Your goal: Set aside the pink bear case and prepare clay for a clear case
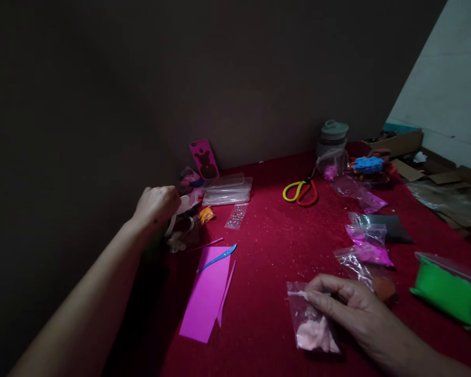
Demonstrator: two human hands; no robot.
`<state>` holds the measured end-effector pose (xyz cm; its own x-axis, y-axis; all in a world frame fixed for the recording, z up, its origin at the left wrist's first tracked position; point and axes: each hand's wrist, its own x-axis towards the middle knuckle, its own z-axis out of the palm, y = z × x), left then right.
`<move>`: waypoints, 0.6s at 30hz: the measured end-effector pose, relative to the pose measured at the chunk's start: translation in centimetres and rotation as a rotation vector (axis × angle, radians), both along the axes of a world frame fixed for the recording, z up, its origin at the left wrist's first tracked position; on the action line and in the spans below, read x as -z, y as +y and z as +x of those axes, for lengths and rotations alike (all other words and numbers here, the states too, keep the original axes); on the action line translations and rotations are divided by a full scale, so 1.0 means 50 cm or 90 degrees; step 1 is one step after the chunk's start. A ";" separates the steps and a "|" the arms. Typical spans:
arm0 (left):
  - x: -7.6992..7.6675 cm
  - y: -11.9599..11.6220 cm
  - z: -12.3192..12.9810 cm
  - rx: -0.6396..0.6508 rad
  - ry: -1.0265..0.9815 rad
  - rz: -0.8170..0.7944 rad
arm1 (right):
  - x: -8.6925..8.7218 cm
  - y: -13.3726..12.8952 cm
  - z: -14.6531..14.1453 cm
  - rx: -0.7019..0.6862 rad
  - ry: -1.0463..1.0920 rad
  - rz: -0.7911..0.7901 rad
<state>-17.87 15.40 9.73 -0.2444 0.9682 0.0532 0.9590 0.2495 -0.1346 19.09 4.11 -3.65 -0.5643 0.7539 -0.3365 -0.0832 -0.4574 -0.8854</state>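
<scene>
Red tabletop [265,256]; left hand [157,205] turned away, its grip hidden.

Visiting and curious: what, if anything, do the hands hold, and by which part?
Right hand: a clear bag, by its zip end. Left hand: grip hidden, can't tell.

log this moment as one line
left hand: near clear plastic packaging, grip unclear; right hand: holds clear plastic bag of pale pink material; between: blue plastic knife across pink rectangular sheet
</scene>
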 end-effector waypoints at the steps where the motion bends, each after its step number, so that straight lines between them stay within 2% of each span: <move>1: -0.006 -0.005 0.002 -0.009 -0.044 0.016 | 0.002 0.000 0.000 0.001 0.001 -0.006; 5: -0.007 -0.032 0.029 -0.008 -0.276 0.075 | -0.001 0.002 -0.001 -0.006 -0.003 -0.011; 8: 0.011 -0.061 0.064 0.003 -0.490 0.102 | -0.012 0.005 0.000 -0.014 -0.006 -0.006; 11: 0.030 -0.093 0.101 0.010 -0.672 0.109 | -0.025 0.009 0.001 0.023 0.005 -0.014; 14: 0.044 -0.126 0.130 0.012 -0.805 0.105 | -0.035 0.012 0.000 0.034 0.012 -0.025; 18: 0.048 -0.169 0.153 0.016 -0.919 0.140 | -0.052 0.019 -0.016 0.062 0.005 -0.044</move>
